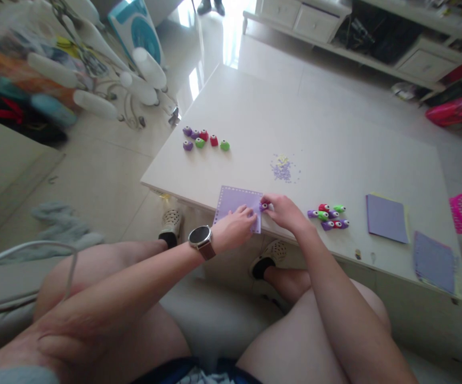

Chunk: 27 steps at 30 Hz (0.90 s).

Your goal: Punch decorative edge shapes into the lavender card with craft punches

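A sheet of purple paper (234, 200), with small punched holes along its edges, lies at the table's front edge and partly overhangs it. My left hand (238, 225) rests on the sheet's lower right part, fingers laid over the paper. At the sheet's right edge, my right hand (281, 209) is closed around a small purple craft punch (265, 206). That punch sits on the paper's margin; its slot is too small to make out. Beyond the hands is a scattered pile of purple and yellow paper bits (282, 169).
Several coloured punches (213, 140) stand at the table's left; more punches (337, 224) lie on the right. A purple paper stack (386, 218) and punched sheets (434, 261) are at the far right. A white cabinet (318, 24) stands behind the table (354, 144).
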{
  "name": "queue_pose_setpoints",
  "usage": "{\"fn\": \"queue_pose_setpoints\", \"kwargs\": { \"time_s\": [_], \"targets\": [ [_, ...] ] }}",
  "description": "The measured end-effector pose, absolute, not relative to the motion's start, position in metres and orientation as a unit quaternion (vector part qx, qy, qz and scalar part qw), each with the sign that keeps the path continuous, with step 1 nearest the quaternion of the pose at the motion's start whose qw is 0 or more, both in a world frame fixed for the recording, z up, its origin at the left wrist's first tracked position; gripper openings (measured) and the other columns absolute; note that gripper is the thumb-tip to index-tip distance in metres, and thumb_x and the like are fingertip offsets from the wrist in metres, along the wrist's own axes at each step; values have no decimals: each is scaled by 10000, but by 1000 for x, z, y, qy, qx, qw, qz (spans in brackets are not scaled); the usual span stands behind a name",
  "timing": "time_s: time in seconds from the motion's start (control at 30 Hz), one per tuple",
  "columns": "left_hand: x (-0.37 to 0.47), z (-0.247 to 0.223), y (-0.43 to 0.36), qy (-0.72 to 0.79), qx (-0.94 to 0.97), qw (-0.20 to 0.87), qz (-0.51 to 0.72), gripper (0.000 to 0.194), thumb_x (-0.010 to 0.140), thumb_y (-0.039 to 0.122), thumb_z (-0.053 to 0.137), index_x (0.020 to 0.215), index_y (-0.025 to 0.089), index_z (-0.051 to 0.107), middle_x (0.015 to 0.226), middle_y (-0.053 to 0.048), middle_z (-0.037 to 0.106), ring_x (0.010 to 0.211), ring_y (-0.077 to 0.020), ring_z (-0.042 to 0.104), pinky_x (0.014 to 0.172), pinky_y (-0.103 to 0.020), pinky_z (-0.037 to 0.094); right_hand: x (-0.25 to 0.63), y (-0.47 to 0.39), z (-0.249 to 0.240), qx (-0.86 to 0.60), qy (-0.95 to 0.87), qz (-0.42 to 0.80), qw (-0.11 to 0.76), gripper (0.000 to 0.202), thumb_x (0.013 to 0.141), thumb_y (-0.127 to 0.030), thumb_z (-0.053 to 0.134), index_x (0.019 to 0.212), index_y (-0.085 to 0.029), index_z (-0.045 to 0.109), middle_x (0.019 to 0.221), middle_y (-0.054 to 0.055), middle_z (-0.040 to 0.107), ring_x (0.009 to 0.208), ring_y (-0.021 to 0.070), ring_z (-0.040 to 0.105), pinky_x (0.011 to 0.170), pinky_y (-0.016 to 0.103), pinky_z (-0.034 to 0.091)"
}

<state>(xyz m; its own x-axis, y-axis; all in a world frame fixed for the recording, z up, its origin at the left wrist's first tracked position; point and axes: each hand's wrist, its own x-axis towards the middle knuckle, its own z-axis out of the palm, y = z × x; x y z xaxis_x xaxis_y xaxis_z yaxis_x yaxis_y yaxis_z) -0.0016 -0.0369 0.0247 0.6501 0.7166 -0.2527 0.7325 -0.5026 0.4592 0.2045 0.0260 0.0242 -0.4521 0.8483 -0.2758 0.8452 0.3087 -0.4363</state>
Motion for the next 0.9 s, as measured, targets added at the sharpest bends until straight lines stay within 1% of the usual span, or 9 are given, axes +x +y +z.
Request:
{"fn": "queue_pose_setpoints", "kwargs": {
  "time_s": [0.1, 0.17, 0.23, 0.3, 0.37, 0.5, 0.7, 0.9],
  "targets": [
    [-3, 26, -36, 413, 872, 263, -11, 384, 959, 278, 661, 1321, 170, 594, 1416, -170, 592, 1395, -337, 496, 1066, -474, 571, 204, 26, 22, -524, -807, 271, 14, 183, 900, -75, 667, 1010, -197, 749, 1050, 81, 789, 1003, 223, 703, 908, 295, 491],
    [-4, 27, -34, 418, 875, 245, -6, 319, 971, 255, 640, 1276, 163, 621, 1390, -167, 613, 1348, -323, 540, 1038, -453, 582, 205, 27, 22, -529, -800, 282, 30, 168, 891, -104, 704, 1022, -197, 753, 1064, 81, 790, 1013, 222, 709, 918, 298, 501],
    [-6, 27, -31, 431, 876, 216, -4, 274, 990, 211, 592, 1254, 156, 636, 1389, -169, 623, 1315, -313, 567, 1018, -445, 583, 206, 28, 23, -547, -779, 302, 55, 170, 878, -168, 761, 1046, -198, 758, 1095, 83, 792, 1031, 226, 716, 917, 301, 515],
    [-8, 27, -28, 444, 876, 189, -4, 290, 991, 171, 567, 1272, 154, 637, 1429, -170, 609, 1341, -317, 555, 1045, -455, 566, 207, 29, 24, -575, -742, 336, 76, 185, 878, -244, 794, 1052, -192, 759, 1110, 87, 794, 1006, 220, 729, 882, 297, 535],
    [-10, 25, -25, 450, 875, 178, -6, 336, 982, 156, 579, 1314, 160, 629, 1489, -164, 577, 1405, -330, 512, 1092, -470, 540, 208, 31, 24, -603, -703, 369, 83, 167, 901, -279, 779, 1031, -177, 756, 1081, 91, 799, 938, 204, 737, 828, 284, 545],
    [-12, 19, -23, 455, 870, 190, -22, 408, 976, 165, 604, 1384, 190, 609, 1550, -155, 531, 1458, -359, 458, 1098, -519, 540, 210, 33, 20, -627, -668, 395, 70, 129, 913, -268, 765, 980, -158, 755, 1006, 99, 805, 880, 196, 736, 799, 279, 545],
    [-12, 17, -24, 458, 866, 201, -31, 428, 982, 140, 582, 1404, 208, 607, 1525, -169, 535, 1433, -363, 466, 1070, -576, 554, 214, 34, 18, -639, -646, 414, 48, 149, 890, -270, 794, 971, -154, 749, 989, 99, 804, 878, 202, 738, 784, 278, 540],
    [-10, 17, -23, 461, 861, 214, -30, 450, 969, 158, 626, 1413, 227, 610, 1519, -172, 525, 1434, -373, 452, 1079, -601, 547, 212, 33, 19, -639, -653, 404, 45, 144, 909, -274, 785, 972, -151, 747, 985, 96, 801, 867, 191, 727, 776, 270, 528]
  ]
}}
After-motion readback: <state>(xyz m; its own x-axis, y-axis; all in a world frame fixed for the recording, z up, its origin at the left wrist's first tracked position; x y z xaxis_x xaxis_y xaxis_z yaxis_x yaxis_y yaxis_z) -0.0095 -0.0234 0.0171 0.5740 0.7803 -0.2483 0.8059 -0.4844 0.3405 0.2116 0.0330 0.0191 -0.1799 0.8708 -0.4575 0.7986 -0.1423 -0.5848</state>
